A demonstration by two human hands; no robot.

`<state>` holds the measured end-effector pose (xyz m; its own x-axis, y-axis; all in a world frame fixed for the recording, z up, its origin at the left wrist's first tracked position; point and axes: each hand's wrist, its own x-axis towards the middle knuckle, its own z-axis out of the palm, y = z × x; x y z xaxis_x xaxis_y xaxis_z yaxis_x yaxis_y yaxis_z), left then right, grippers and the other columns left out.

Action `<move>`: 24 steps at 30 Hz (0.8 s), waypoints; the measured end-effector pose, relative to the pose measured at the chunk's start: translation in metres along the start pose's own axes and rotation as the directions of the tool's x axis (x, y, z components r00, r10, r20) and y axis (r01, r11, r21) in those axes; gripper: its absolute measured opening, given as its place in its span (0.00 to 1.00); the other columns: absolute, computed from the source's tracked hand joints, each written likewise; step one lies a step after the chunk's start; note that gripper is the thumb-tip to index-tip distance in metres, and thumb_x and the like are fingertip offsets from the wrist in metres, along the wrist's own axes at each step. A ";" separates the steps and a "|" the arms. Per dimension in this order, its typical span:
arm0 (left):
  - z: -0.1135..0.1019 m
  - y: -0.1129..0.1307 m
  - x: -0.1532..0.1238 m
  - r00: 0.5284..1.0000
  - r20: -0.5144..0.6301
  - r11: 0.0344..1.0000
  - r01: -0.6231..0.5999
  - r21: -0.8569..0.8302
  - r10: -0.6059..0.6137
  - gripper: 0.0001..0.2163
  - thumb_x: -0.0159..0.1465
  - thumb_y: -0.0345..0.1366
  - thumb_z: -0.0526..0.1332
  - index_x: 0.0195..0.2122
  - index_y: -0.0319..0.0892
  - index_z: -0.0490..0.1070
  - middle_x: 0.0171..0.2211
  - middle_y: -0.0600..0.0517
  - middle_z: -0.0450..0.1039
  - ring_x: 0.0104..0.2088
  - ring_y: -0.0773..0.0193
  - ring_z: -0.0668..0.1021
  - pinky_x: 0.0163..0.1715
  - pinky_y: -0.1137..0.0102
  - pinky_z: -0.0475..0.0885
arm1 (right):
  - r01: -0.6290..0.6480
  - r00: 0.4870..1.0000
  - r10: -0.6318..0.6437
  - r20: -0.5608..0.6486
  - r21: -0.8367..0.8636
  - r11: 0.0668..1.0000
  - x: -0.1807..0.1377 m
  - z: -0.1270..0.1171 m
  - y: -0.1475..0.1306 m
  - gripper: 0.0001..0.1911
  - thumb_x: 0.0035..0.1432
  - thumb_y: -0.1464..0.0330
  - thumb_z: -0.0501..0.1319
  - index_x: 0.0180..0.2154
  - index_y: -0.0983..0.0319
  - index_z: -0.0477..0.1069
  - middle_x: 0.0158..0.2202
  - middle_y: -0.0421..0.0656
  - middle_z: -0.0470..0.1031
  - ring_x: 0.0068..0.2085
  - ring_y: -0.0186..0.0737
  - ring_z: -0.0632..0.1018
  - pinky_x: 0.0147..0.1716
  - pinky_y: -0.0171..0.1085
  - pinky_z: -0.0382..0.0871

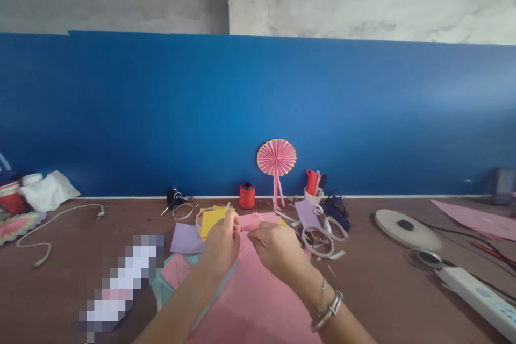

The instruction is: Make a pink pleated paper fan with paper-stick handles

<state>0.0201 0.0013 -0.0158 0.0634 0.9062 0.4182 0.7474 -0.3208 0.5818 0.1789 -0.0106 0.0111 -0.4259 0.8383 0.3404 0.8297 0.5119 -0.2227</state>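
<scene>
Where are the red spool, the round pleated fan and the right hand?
Red spool [247, 196]: head view, front of its red side.
Round pleated fan [277, 157]: head view, middle of its disc.
Right hand [279, 247]: head view, back of the hand.

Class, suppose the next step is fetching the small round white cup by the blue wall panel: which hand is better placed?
Probably the right hand: the white cup stands beyond it, toward its right, while the left hand is farther away, on the opposite side.
</scene>
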 end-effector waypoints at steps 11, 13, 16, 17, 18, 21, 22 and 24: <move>-0.013 0.020 -0.012 0.916 0.287 0.939 -0.323 0.119 0.279 0.10 0.59 0.23 0.46 0.35 0.44 0.61 0.29 0.50 0.70 0.30 0.59 0.71 0.30 0.68 0.58 | -0.039 0.999 0.041 -0.021 0.103 0.994 0.003 -0.019 0.016 0.14 0.57 0.73 0.55 0.27 0.59 0.78 0.23 0.40 0.72 0.26 0.32 0.70 0.25 0.31 0.51; -0.020 0.024 -0.013 0.907 0.314 0.948 -0.312 0.058 0.279 0.10 0.59 0.23 0.46 0.33 0.44 0.62 0.28 0.51 0.69 0.30 0.60 0.70 0.30 0.68 0.59 | -0.039 0.999 0.043 -0.013 0.224 0.974 0.004 -0.019 0.020 0.14 0.56 0.73 0.55 0.26 0.59 0.78 0.22 0.39 0.72 0.26 0.32 0.69 0.25 0.31 0.53; -0.033 0.033 -0.015 0.890 0.362 0.960 -0.256 -0.111 0.278 0.08 0.59 0.25 0.48 0.31 0.44 0.62 0.27 0.53 0.69 0.29 0.63 0.70 0.30 0.70 0.60 | -0.097 0.995 0.068 0.077 0.488 0.868 0.007 -0.015 0.030 0.11 0.52 0.72 0.57 0.26 0.61 0.79 0.23 0.40 0.74 0.26 0.33 0.69 0.26 0.31 0.56; -0.037 0.037 -0.016 0.888 0.373 0.960 -0.216 -0.178 0.269 0.07 0.58 0.25 0.50 0.30 0.45 0.62 0.27 0.54 0.69 0.29 0.64 0.71 0.30 0.71 0.61 | -0.140 0.988 0.075 0.136 0.575 0.806 0.007 -0.014 0.033 0.10 0.51 0.71 0.59 0.25 0.62 0.79 0.22 0.40 0.74 0.25 0.33 0.69 0.25 0.32 0.57; -0.042 0.039 -0.016 0.889 0.383 0.955 -0.161 -0.249 0.250 0.07 0.58 0.25 0.51 0.30 0.45 0.62 0.28 0.55 0.69 0.29 0.65 0.71 0.30 0.72 0.62 | -0.191 0.977 0.080 0.197 0.651 0.735 0.008 -0.012 0.037 0.09 0.50 0.70 0.60 0.24 0.63 0.79 0.22 0.40 0.73 0.25 0.33 0.68 0.25 0.32 0.58; -0.051 0.044 -0.015 0.913 0.376 0.888 0.032 -0.460 0.162 0.05 0.56 0.26 0.54 0.30 0.45 0.60 0.29 0.56 0.69 0.32 0.67 0.73 0.34 0.73 0.66 | -0.337 0.935 0.087 0.343 0.789 0.513 0.008 -0.008 0.045 0.08 0.45 0.66 0.63 0.23 0.64 0.78 0.20 0.39 0.72 0.23 0.32 0.66 0.24 0.32 0.58; -0.051 0.043 -0.013 0.923 0.365 0.849 0.092 -0.521 0.125 0.05 0.56 0.28 0.56 0.29 0.45 0.59 0.29 0.56 0.69 0.33 0.67 0.73 0.34 0.74 0.66 | -0.364 0.926 0.085 0.367 0.815 0.450 0.008 -0.005 0.047 0.09 0.45 0.65 0.64 0.23 0.65 0.78 0.19 0.39 0.71 0.22 0.31 0.65 0.23 0.32 0.57; -0.049 0.039 -0.007 0.939 0.341 0.759 0.188 -0.623 0.047 0.09 0.55 0.31 0.59 0.29 0.45 0.56 0.27 0.58 0.69 0.30 0.68 0.73 0.31 0.74 0.66 | -0.386 0.921 0.096 0.378 0.846 0.369 0.009 0.000 0.048 0.09 0.44 0.65 0.63 0.22 0.65 0.77 0.16 0.37 0.66 0.19 0.28 0.59 0.20 0.31 0.52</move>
<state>0.0168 -0.0311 0.0382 0.3198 0.9299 0.1820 0.1675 -0.2445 0.9551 0.2150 0.0212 0.0031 -0.4487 0.8921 -0.0533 0.1653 0.0242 -0.9859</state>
